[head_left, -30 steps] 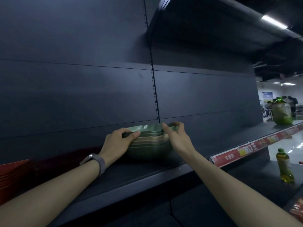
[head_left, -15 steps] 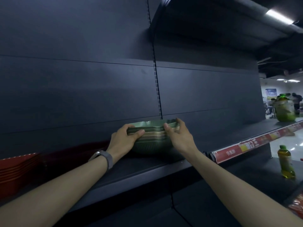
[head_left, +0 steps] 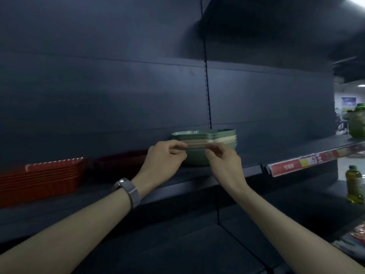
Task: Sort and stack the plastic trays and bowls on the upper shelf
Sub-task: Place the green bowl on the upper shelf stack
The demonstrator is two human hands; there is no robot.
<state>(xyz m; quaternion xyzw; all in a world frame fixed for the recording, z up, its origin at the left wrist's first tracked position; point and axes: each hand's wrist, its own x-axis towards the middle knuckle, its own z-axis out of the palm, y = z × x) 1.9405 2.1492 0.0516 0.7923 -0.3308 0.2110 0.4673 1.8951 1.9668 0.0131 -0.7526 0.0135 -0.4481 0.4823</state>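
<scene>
Now the hands have left the flanks of the stack of bowls (head_left: 221, 138), which they clasped from nine and three o'clock half a second ago, and have drawn together at its near face, at six o'clock. The left hand (head_left: 165, 157) and the right hand (head_left: 224, 159) both show curled fingers, tips pointing at the pale rims in the middle of the stack; motion blur hides whether they pinch a rim or only hover before it, so I cannot tell the grip of either. A metal-banded watch (head_left: 128, 191) sits on the left wrist. The stack itself stands where it stood, upright on the upper shelf (head_left: 94, 193), close against the dark back panel (head_left: 98, 86). More of the shelf's left end has come into view than before.

The bowls are nested one inside another, green at top and bottom with paler ones between; the top bowl's inside is hidden from this low angle. At nine o'clock of the bowls, well apart, lies a stack of nested red trays (head_left: 43, 178), with a darker tray stack (head_left: 118, 163) between the two. At four o'clock a yellow-green bottle (head_left: 354, 186) stands on a lower shelf, beneath a red price strip (head_left: 308, 163)
</scene>
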